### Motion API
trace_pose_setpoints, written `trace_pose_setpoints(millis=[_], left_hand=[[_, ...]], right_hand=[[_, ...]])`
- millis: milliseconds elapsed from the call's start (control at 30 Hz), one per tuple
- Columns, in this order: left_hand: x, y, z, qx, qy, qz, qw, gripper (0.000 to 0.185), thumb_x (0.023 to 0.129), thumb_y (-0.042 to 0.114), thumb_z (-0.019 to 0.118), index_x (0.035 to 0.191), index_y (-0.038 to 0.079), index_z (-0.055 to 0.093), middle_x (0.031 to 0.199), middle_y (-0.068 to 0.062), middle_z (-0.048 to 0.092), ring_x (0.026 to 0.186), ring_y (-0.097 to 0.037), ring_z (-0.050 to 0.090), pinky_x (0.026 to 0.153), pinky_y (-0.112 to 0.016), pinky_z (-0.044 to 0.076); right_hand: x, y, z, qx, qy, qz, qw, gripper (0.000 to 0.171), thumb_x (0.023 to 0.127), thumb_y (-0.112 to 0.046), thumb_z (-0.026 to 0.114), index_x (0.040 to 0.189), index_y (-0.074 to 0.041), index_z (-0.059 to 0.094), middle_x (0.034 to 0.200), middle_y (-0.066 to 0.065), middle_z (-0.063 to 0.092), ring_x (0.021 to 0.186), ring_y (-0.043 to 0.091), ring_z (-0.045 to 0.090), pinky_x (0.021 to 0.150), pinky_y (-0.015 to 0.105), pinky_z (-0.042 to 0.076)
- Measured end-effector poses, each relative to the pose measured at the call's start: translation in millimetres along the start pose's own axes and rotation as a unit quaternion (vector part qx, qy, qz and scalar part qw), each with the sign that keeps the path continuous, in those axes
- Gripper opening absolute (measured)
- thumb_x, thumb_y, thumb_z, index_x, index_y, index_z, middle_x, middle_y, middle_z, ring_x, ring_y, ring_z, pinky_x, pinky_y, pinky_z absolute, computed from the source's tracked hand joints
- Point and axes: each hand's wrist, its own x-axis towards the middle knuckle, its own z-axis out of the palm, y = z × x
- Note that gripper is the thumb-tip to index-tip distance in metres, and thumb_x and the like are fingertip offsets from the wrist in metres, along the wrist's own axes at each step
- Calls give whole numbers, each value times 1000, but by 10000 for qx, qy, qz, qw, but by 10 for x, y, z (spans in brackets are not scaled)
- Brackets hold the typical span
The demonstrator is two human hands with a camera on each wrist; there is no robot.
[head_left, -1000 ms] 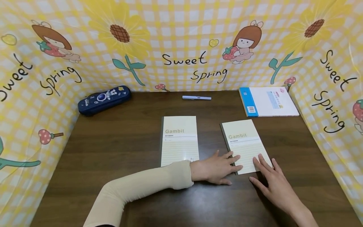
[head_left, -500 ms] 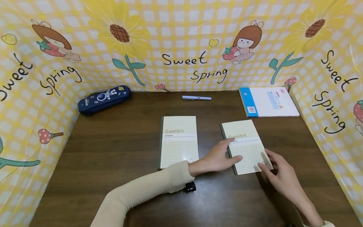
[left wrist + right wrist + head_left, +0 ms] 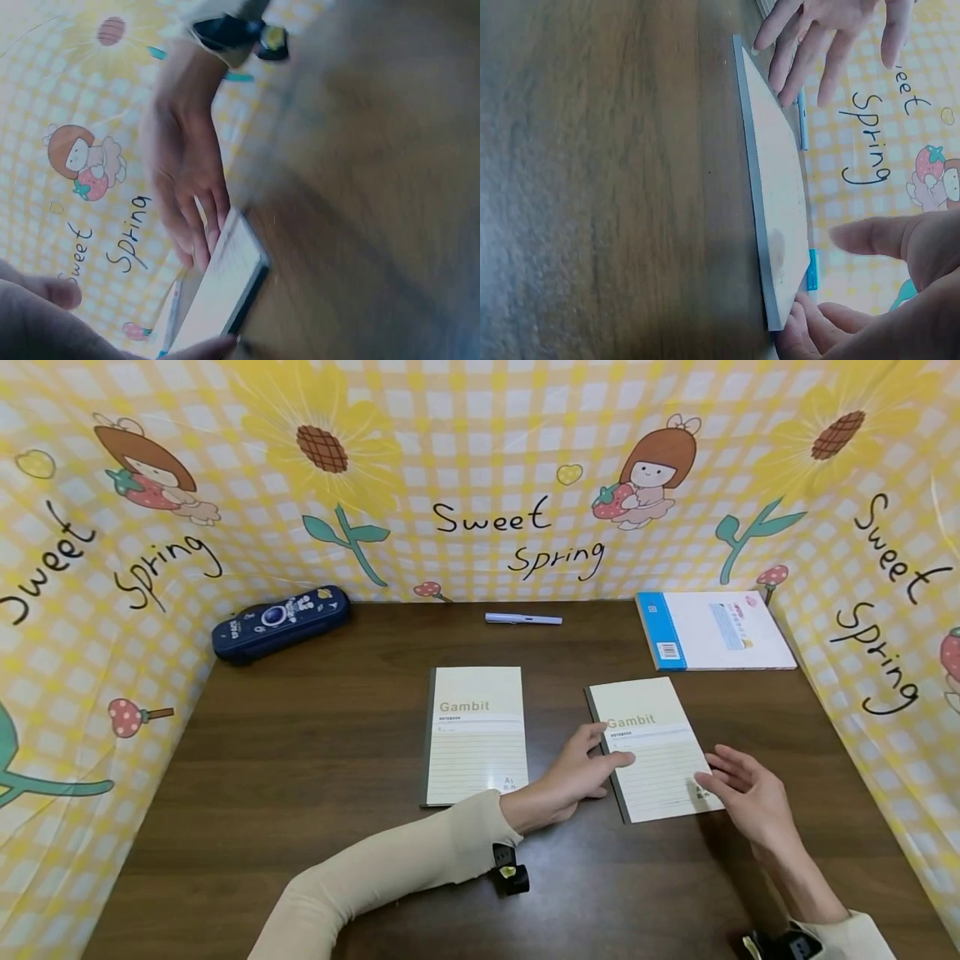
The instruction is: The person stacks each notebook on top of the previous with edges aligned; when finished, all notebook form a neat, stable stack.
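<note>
Head view: two cream "Gambit" notebooks lie flat on the brown table (image 3: 300, 760). The right notebook (image 3: 652, 747) sits at table centre-right, rotated slightly so its top leans toward 11 o'clock; the left notebook (image 3: 475, 735) lies just beside it at 9 o'clock, apart from it and square to the table edge. The left hand (image 3: 573, 772) approaches from 7 o'clock, fingers straight and spread, fingertips resting on the spine edge of the right notebook; it grips nothing. The right hand (image 3: 746, 789) is at the notebook's lower right corner, at 4 o'clock from its centre, fingers extended and loosely spread. The right wrist view shows fingertips (image 3: 802, 326) against the near corner of the notebook (image 3: 776, 202), which lies flat on the wood; the fingers are not closed around it. The left wrist view is blurred but shows the right hand's fingers (image 3: 199, 232) at the notebook edge (image 3: 225, 289). A pen (image 3: 522, 619) lies at 12 o'clock near the backdrop, a blue pencil case (image 3: 280, 622) at 10 o'clock, and a blue-spined book (image 3: 712, 631) at 2 o'clock.
</note>
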Motion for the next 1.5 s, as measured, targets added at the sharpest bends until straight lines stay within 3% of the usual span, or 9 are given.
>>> trace_pose_setpoints(millis=[300, 533, 633, 767, 867, 1033, 1167, 1367, 1500], left_hand=[[63, 52, 24, -1120, 514, -290, 9920, 79, 92, 21, 71, 159, 2, 35, 164, -20, 37, 148, -39, 43, 107, -61, 50], [113, 53, 28, -1105, 599, -436, 9911, 69, 91, 17, 70, 153, -2, 44, 161, -16, 42, 143, -37, 46, 105, -59, 53], [115, 56, 46, -813, 704, -468, 9931, 32, 90, 16, 70, 116, -1, 61, 133, -10, 56, 131, -29, 52, 97, -54, 57], [80, 54, 70, -554, 779, -473, 9943, 31, 93, 15, 69, 120, 0, 63, 135, -9, 58, 133, -26, 54, 92, -49, 60], [41, 40, 82, -412, 893, -370, 9945, 58, 94, 14, 69, 148, 3, 52, 152, -16, 53, 133, -29, 57, 88, -45, 60], [-26, 28, 62, 94, 1067, 159, 9941, 59, 91, 5, 69, 146, 11, 52, 132, -14, 58, 99, -21, 60, 80, -31, 50], [-95, 19, -21, 424, 1017, 500, 9927, 65, 88, -3, 65, 150, 13, 50, 132, -15, 57, 91, -18, 57, 78, -28, 47], [-214, 30, -231, 693, 872, 692, 9914, 67, 93, 2, 65, 156, 15, 44, 146, -19, 53, 94, -19, 58, 78, -28, 49], [-285, 48, -436, 828, 804, 1113, 9871, 66, 94, 1, 66, 155, 12, 45, 143, -23, 57, 87, -18, 60, 74, -26, 49]], right_hand=[[92, -43, 2, -196, -167, 292, 9992, 63, 100, -17, 70, 153, 7, 45, 145, 32, 55, 86, -17, 50, 72, 6, 49], [134, -37, -11, -270, -165, 349, 9989, 53, 100, -15, 69, 145, 8, 55, 132, 29, 63, 85, -4, 55, 69, 13, 51], [149, -8, -20, -104, -239, 427, 9987, 51, 100, -15, 69, 144, 8, 56, 117, 16, 70, 83, -3, 56, 69, 18, 54], [146, 41, -61, 292, -499, 632, 9963, 58, 100, -17, 71, 147, 11, 51, 101, -11, 68, 82, -4, 59, 71, 21, 56], [131, 60, -87, 658, -734, 825, 9917, 62, 100, -19, 72, 149, 11, 48, 95, -19, 66, 83, -5, 60, 73, 22, 56], [103, 32, -70, 1371, -1212, 1029, 9777, 63, 101, -19, 71, 152, 8, 44, 98, -20, 64, 88, -3, 63, 76, 21, 57], [63, -33, -8, 1806, -1460, 984, 9677, 58, 102, -16, 69, 150, 5, 45, 99, -21, 67, 91, -2, 66, 78, 21, 58], [32, -209, 69, 1698, -1391, 698, 9731, 63, 102, -21, 70, 151, 7, 41, 100, -22, 70, 90, -1, 68, 78, 21, 59], [31, -357, 172, 1492, -1363, 209, 9791, 62, 101, -24, 71, 147, 8, 44, 104, -19, 71, 91, 3, 69, 78, 24, 61]])
